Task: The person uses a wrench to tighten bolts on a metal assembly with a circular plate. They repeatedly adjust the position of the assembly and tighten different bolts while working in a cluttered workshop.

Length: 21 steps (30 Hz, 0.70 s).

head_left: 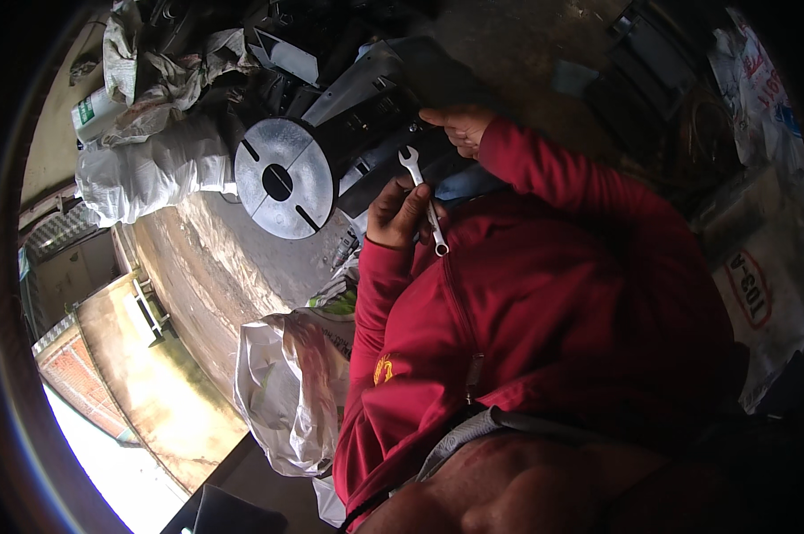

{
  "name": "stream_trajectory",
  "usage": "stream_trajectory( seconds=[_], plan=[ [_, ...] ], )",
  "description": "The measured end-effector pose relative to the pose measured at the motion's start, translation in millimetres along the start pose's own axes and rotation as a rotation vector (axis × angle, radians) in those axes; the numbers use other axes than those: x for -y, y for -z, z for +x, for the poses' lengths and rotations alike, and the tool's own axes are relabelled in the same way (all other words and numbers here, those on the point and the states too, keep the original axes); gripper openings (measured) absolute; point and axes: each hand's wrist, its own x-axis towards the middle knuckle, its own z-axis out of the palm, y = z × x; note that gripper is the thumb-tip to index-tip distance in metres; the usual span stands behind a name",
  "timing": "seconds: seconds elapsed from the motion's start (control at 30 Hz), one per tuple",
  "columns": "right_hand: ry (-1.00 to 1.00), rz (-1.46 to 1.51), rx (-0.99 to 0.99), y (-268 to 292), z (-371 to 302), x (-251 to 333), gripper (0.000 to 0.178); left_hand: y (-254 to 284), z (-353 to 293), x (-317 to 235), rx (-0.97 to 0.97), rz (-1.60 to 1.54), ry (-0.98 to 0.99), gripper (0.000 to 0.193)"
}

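Observation:
A silver combination wrench point(436, 227) is pinched in my left hand point(400, 212), its open jaw up and its ring end near my red jacket. My right hand point(464, 126) reaches in beside a dark metal machine part point(366, 120). Its fingers are curled together with the tips against the part's end; whatever they pinch there is too small and dark to make out. The wrench's jaw lies just below and left of that hand, apart from it. Left of my left hand stands a round silver metal disc point(258, 198) with a centre hole and two slots.
White plastic bags point(161, 173) and crumpled wrapping lie at the upper left. A white sack point(282, 392) stands by my left arm. Printed plastic sacks point(753, 267) and dark boxes point(660, 53) are at the right. A pale wall point(179, 392) shows at the lower left.

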Motion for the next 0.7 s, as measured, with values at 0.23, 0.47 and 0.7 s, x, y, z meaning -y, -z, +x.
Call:
stream_trajectory(
  seconds=[0.23, 0.47, 0.7],
  plan=[
    [-0.014, -0.009, -0.032, 0.3, 0.8, -2.9, 0.034, -14.9, 26.0, 2.4, -0.029, 0.028, -0.071, 0.025],
    [0.014, -0.007, 0.004, 3.5, 1.4, -4.0, 0.04, -17.4, 24.2, -5.0, -0.032, -0.004, -0.079, 0.025],
    [-0.131, 0.021, 0.111, 11.4, 4.9, -11.1, 0.035, -32.3, 43.2, -2.2, 0.047, -0.15, 0.004, 0.032]
  ],
)
